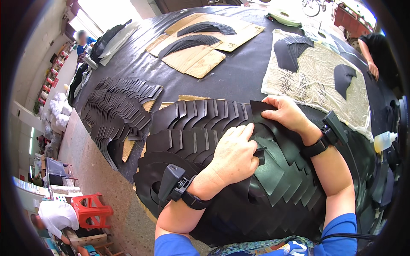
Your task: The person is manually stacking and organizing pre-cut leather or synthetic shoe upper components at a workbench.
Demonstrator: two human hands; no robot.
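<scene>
Black piece (265,123): on the near pile (188,115), table's (243,81) near side, from where I stand.
Right hand (285,113): thumb and fingers closed on its upper edge.
Left hand (235,151): fingers mostly curled, over pile; dark tip (262,157) juts out beside, can't tell if gripped.
Cardboard (205,66): beyond, two curved black stacks (207,28) on it.
Stool (89,209): red, on floor.

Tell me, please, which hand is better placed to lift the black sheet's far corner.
Probably the right hand: its thumb and fingers pinch the black sheet there, while the left hand is mostly curled.
</scene>
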